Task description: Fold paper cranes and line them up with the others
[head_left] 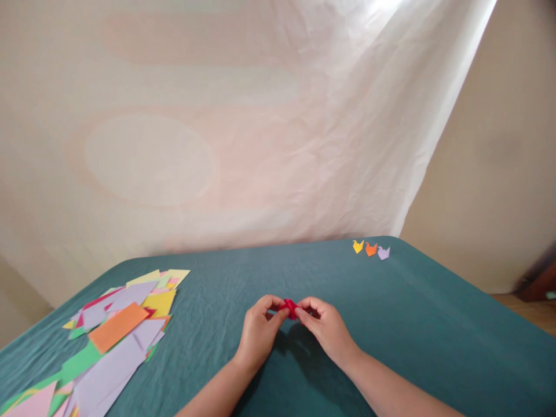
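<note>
A small red folded paper is held above the table between my two hands. My left hand pinches its left side between thumb and fingers. On its right side, my right hand grips it the same way. The fingertips cover parts of the paper, so its full shape is hidden. At the far right of the table lie three small folded paper birds: a yellow one, an orange one and a lilac one.
A loose, overlapping pile of coloured paper sheets spreads along the left of the table. Dark green cloth covers the table. Behind its far edge hangs a pale sheet. At the right edge, a dark reddish object stands near the floor.
</note>
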